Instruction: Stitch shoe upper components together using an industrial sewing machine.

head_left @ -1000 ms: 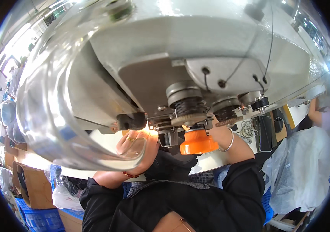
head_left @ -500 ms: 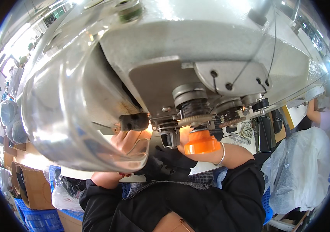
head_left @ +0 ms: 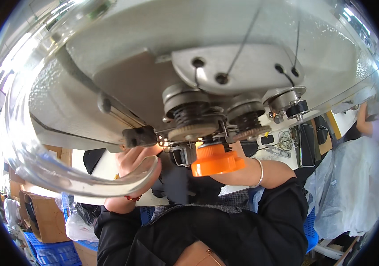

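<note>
Close in front of me the pale head of a sewing machine (head_left: 123, 102) fills the upper view, with metal tension discs and an orange knob (head_left: 218, 163) below it. My left hand (head_left: 129, 160) is behind the curved clear guard (head_left: 147, 175). Its fingers are bent together beside black cloth (head_left: 185, 184), appearing closed on it; the fingertips are hidden. My right hand (head_left: 246, 169), with a silver bangle at the wrist, lies behind the orange knob on the other side of the cloth. The knob and machine parts cover its fingers.
On the white table at right lie a coil of pale cord (head_left: 287, 141), a grey cutter (head_left: 277, 151) and a black tray (head_left: 305, 144). Clear plastic wrapping (head_left: 351, 190) bulges at far right, near another person's arm (head_left: 363, 119). A cardboard box (head_left: 49, 217) and blue crates (head_left: 56, 250) stand at left.
The view has shifted, so the machine head and orange knob sit further left. My left hand appears slightly further left, and more of the table and another black piece show beside it.
</note>
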The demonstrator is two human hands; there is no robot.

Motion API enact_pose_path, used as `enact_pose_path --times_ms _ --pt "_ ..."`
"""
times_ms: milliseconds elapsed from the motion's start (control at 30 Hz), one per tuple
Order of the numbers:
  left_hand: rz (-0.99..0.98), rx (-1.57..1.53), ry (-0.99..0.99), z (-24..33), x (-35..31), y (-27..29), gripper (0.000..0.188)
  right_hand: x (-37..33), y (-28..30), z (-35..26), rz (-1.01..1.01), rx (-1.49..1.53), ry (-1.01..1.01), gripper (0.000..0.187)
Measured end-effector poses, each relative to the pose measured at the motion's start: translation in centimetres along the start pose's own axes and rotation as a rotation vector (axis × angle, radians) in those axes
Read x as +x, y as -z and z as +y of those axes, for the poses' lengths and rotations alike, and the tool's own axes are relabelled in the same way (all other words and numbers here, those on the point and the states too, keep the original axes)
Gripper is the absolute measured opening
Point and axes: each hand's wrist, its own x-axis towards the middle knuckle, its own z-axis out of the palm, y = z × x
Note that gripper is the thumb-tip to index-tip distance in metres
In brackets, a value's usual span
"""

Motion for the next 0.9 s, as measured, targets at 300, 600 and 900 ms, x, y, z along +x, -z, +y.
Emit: enact_pose_path --times_ms 300,600,900 --pt "-0.192 0.095 0.084 1.9 0.1 -0.1 0.011 0.2 0.8 -0.8 -0.028 -0.330 0.110 0.011" --pt "-0.175 0.082 0.059 -0.1 -1.2 -0.8 0.012 0.5 -0.6 -0.3 0.003 -0.223 0.135 0.025" --pt "-0.164 0.171 -0.056 0.2 -0.3 -0.5 0.017 0.7 -0.3 -0.1 0.032 -0.180 0.100 0.028"
